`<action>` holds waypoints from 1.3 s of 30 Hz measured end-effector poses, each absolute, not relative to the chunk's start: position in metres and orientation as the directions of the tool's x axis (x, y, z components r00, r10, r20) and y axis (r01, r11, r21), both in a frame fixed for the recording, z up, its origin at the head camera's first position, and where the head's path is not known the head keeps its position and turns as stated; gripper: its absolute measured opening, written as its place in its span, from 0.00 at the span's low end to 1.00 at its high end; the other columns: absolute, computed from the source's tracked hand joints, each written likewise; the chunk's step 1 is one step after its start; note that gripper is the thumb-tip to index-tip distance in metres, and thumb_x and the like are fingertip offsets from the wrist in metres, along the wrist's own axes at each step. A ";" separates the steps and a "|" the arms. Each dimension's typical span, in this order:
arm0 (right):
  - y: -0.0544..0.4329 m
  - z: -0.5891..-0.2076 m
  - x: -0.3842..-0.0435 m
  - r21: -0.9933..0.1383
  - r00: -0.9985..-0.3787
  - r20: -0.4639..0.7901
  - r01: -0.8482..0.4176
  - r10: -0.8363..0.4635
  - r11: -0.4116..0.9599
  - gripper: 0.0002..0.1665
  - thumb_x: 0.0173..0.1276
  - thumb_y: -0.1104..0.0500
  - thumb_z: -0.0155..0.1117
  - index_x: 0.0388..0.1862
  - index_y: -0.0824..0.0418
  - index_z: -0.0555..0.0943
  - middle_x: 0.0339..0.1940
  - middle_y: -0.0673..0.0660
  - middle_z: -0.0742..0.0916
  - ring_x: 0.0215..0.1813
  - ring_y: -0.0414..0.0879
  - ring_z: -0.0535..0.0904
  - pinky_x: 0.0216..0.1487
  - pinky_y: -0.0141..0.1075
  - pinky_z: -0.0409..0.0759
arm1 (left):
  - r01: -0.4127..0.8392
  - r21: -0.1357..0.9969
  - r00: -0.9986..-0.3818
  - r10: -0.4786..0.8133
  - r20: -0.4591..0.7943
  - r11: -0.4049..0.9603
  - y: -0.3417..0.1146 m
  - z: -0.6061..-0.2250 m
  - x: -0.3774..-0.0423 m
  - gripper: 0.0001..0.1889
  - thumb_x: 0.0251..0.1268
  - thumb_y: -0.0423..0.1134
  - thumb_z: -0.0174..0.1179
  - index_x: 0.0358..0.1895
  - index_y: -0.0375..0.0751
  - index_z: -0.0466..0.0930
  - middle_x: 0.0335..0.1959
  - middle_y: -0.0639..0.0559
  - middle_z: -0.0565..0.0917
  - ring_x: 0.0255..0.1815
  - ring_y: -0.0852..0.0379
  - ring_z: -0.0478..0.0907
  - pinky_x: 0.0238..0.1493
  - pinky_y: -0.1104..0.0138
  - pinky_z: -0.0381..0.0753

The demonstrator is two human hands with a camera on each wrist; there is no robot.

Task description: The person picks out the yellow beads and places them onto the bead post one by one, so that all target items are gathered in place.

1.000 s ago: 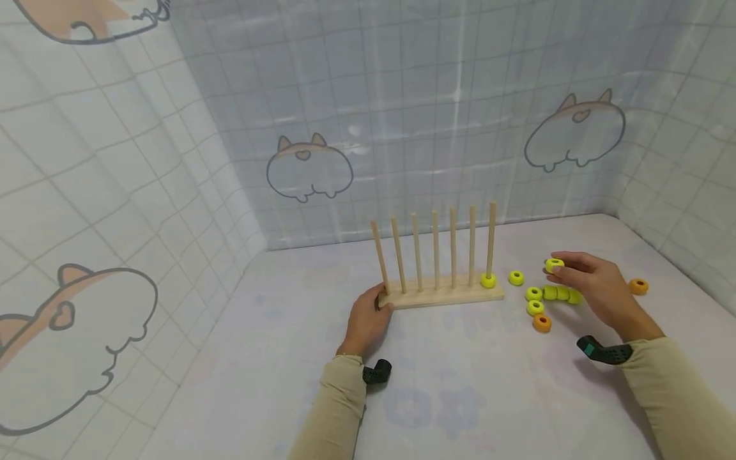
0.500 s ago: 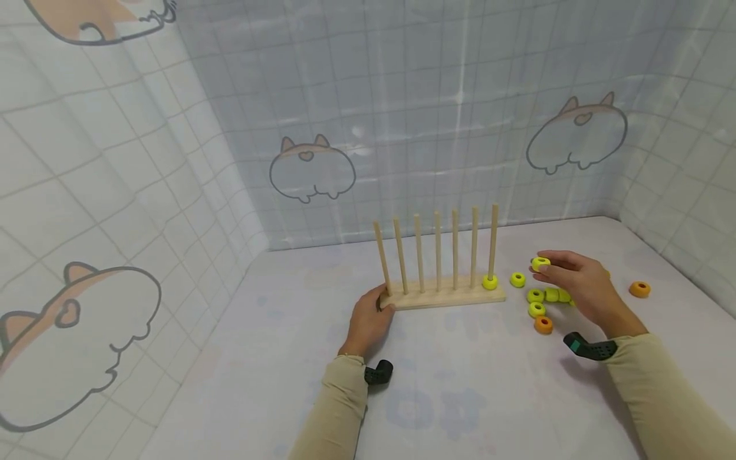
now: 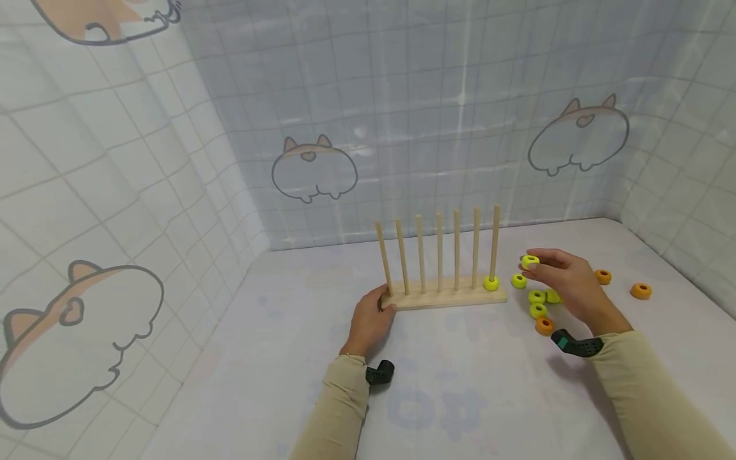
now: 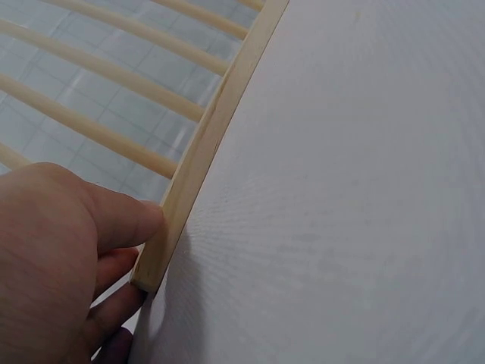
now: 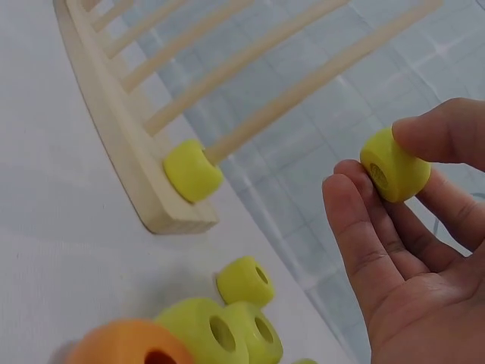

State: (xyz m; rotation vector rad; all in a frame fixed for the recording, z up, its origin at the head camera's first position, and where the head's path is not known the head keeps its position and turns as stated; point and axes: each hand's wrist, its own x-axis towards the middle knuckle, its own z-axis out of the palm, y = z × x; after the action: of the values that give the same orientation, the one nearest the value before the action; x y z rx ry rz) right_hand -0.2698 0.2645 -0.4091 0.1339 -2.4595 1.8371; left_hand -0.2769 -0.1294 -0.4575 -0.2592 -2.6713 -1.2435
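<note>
A wooden peg rack (image 3: 443, 298) with several upright dowels stands on the table. My left hand (image 3: 368, 321) grips the left end of its base, thumb on the front edge, as the left wrist view shows. One yellow bead (image 3: 491, 283) sits at the foot of the rightmost dowel. Right of the rack, my right hand (image 3: 566, 281) pinches another yellow bead (image 5: 395, 165) between thumb and fingers, raised above the table. In the right wrist view the hole of that bead faces left, toward the rack, with a gap between bead and dowel.
Loose yellow beads (image 3: 537, 296) lie on the table under and beside the right hand, with an orange bead (image 3: 545, 326) in front of them. Two more orange beads, one of them farthest right (image 3: 641, 291), lie beyond the hand. A tile-patterned wall sheet (image 3: 414, 128) rises behind the rack.
My right hand has moved left toward the rack with the yellow bead, uncovering an orange bead behind it. The left hand keeps its grip on the rack's base.
</note>
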 end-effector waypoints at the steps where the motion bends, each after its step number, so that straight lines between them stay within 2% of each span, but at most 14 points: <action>1: 0.263 -0.409 -0.270 -0.954 -0.993 0.110 -0.114 -0.031 0.279 0.36 0.77 0.45 0.58 0.74 0.65 0.66 0.63 0.57 0.77 0.51 0.33 0.82 0.64 0.41 0.76 | 0.230 0.737 -0.969 0.078 0.236 0.636 -0.129 -0.458 -0.277 0.27 0.70 0.36 0.61 0.71 0.35 0.71 0.67 0.41 0.76 0.69 0.45 0.71 0.69 0.55 0.69; 9: 0.259 -0.407 -0.271 -0.966 -0.990 0.133 -0.141 -0.050 0.218 0.31 0.77 0.48 0.59 0.70 0.64 0.69 0.58 0.52 0.80 0.51 0.35 0.84 0.59 0.33 0.79 | 0.234 0.734 -0.968 0.079 0.240 0.637 -0.130 -0.456 -0.276 0.27 0.69 0.35 0.61 0.70 0.35 0.71 0.66 0.41 0.76 0.68 0.45 0.71 0.68 0.54 0.70; 15: 0.254 -0.406 -0.273 -0.962 -0.987 0.148 -0.157 -0.059 0.222 0.32 0.77 0.49 0.59 0.71 0.66 0.68 0.60 0.58 0.79 0.50 0.35 0.84 0.60 0.36 0.78 | 0.231 0.726 -0.968 0.076 0.239 0.648 -0.130 -0.457 -0.277 0.27 0.69 0.35 0.60 0.70 0.35 0.72 0.66 0.41 0.76 0.68 0.45 0.71 0.69 0.54 0.69; 19: 0.247 -0.403 -0.275 -0.969 -0.985 0.158 -0.168 -0.069 0.179 0.33 0.77 0.51 0.59 0.73 0.67 0.66 0.61 0.61 0.78 0.50 0.35 0.84 0.58 0.32 0.79 | 0.232 0.721 -0.968 0.079 0.240 0.653 -0.130 -0.455 -0.277 0.27 0.70 0.36 0.60 0.70 0.35 0.72 0.66 0.41 0.76 0.68 0.45 0.71 0.69 0.54 0.69; 27: 0.237 -0.399 -0.278 -0.971 -0.982 0.182 -0.189 -0.058 0.148 0.33 0.76 0.51 0.61 0.72 0.68 0.68 0.57 0.55 0.80 0.50 0.36 0.84 0.58 0.33 0.79 | 0.225 0.723 -0.970 0.079 0.230 0.654 -0.130 -0.454 -0.276 0.27 0.70 0.36 0.60 0.71 0.35 0.71 0.67 0.41 0.76 0.69 0.45 0.70 0.69 0.54 0.69; 35: 0.231 -0.400 -0.281 -0.974 -0.977 0.207 -0.211 -0.052 0.084 0.30 0.76 0.54 0.61 0.70 0.69 0.69 0.53 0.53 0.81 0.49 0.37 0.85 0.54 0.29 0.80 | 0.238 0.718 -0.965 0.079 0.248 0.654 -0.129 -0.454 -0.275 0.27 0.69 0.35 0.61 0.70 0.34 0.72 0.66 0.40 0.77 0.68 0.44 0.72 0.68 0.53 0.70; 39: 0.230 -0.399 -0.281 -0.976 -0.978 0.201 -0.204 -0.050 0.073 0.30 0.76 0.54 0.62 0.69 0.69 0.69 0.53 0.52 0.82 0.49 0.37 0.85 0.55 0.32 0.80 | 0.237 0.714 -0.965 0.077 0.249 0.659 -0.128 -0.455 -0.275 0.26 0.69 0.34 0.61 0.69 0.33 0.72 0.65 0.39 0.77 0.67 0.42 0.72 0.67 0.52 0.70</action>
State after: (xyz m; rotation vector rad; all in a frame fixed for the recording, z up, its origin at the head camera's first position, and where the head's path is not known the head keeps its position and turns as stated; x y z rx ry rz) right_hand -0.2814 0.2296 -0.3989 0.2633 -2.2143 2.0478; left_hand -0.2754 -0.1284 -0.4554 -0.2556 -2.6780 -1.1937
